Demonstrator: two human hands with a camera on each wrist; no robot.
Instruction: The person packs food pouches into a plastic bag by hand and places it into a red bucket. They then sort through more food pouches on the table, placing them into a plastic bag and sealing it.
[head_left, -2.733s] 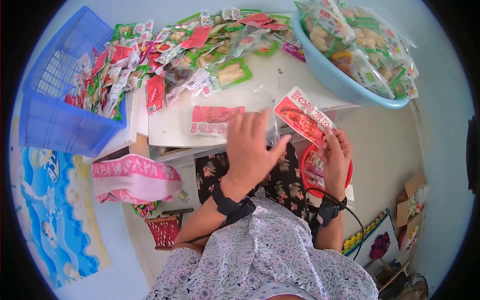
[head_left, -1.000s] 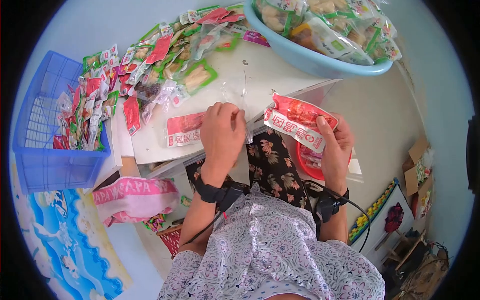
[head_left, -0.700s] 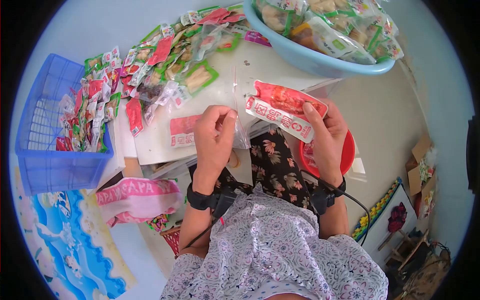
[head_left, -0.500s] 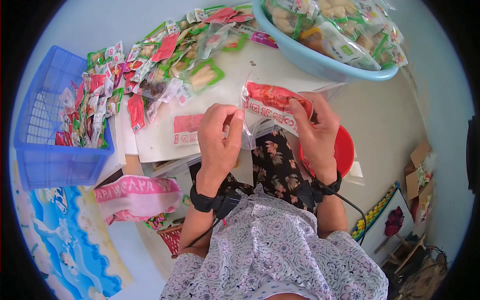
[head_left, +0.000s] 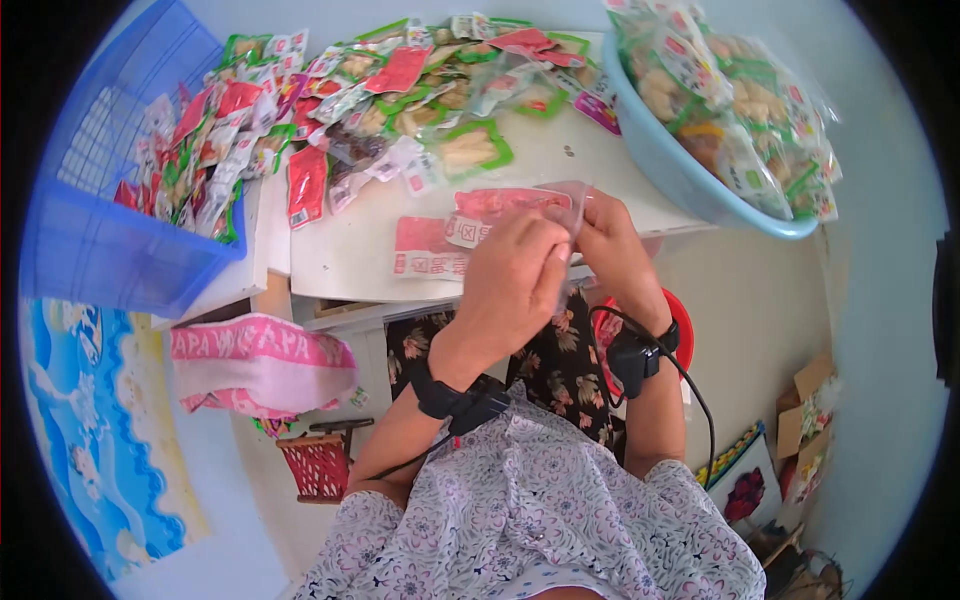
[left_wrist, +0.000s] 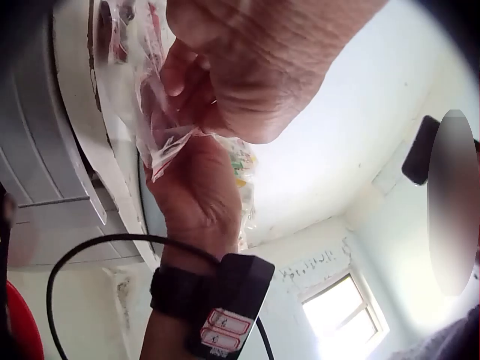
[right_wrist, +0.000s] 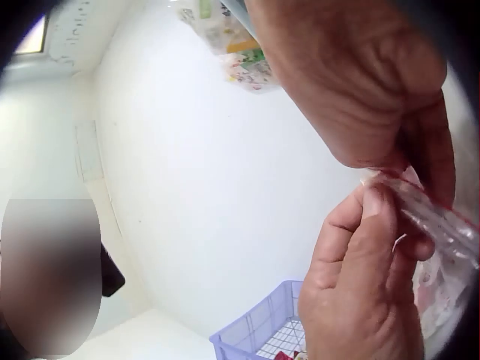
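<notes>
In the head view, a clear zip bag (head_left: 572, 205) lies over the front of the white table. Both hands pinch its mouth, close together. My left hand (head_left: 510, 285) holds the near side with thumb and fingers; my right hand (head_left: 615, 250) grips the edge opposite. A red-and-white snack packet (head_left: 490, 203) shows through the bag, overlapping a second such packet (head_left: 422, 245). The right wrist view shows a thin red line along the bag's mouth (right_wrist: 442, 225), with the left thumb and fingers (right_wrist: 360, 277) on it. Crumpled clear film (left_wrist: 161, 135) hangs between the hands in the left wrist view.
Many small packets (head_left: 465, 145) are heaped along the back of the table (head_left: 350, 250). A blue plastic basket (head_left: 130, 235) with packets stands left, a light-blue basin (head_left: 690, 170) of bagged food back right. A red bucket (head_left: 682, 335) sits below the right arm; a pink towel (head_left: 265, 365) hangs left.
The right hand has carried the red-and-white packet leftward into the clear bag and let go of it. That hand now grips the bag's mouth beside the left hand.
</notes>
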